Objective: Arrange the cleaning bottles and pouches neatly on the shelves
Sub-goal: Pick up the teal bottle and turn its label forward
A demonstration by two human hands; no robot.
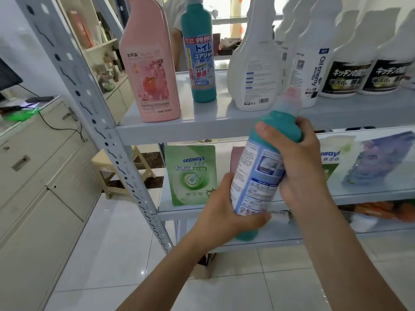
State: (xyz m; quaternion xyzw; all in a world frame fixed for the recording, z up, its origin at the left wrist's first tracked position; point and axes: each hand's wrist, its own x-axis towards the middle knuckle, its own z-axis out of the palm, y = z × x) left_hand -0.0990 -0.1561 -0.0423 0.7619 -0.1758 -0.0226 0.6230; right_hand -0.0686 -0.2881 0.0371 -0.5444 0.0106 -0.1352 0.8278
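Head view: a teal bottle (pixel 258 176) with a blue-and-white label is held tilted in front of the shelving, between the upper shelf (pixel 179 131) and the lower shelf (pixel 370 195), resting on neither. It is gripped by both hands: the left hand (pixel 226 212) is curled round its base from below, and the right hand (pixel 298 162) is wrapped round its shoulder just under the cap. On the upper shelf a pink bottle (pixel 150 70) and a matching teal bottle (pixel 199 57) are stood upright at the left, while white spray bottles (pixel 253 70) and black-labelled bottles (pixel 345 72) are lined up further right. On the lower shelf a green pouch (pixel 190 173) is stood upright at the left and a purple pouch (pixel 377 158) is seen leaning at the right; what lies behind the held bottle cannot be made out beyond a pink edge. The task is judged well advanced but unfinished: most bottles are shelved in rows, and the held bottle is not yet placed. A spot beside its twin on the upper shelf is judged the likely place, and the leaning pouch may need straightening.
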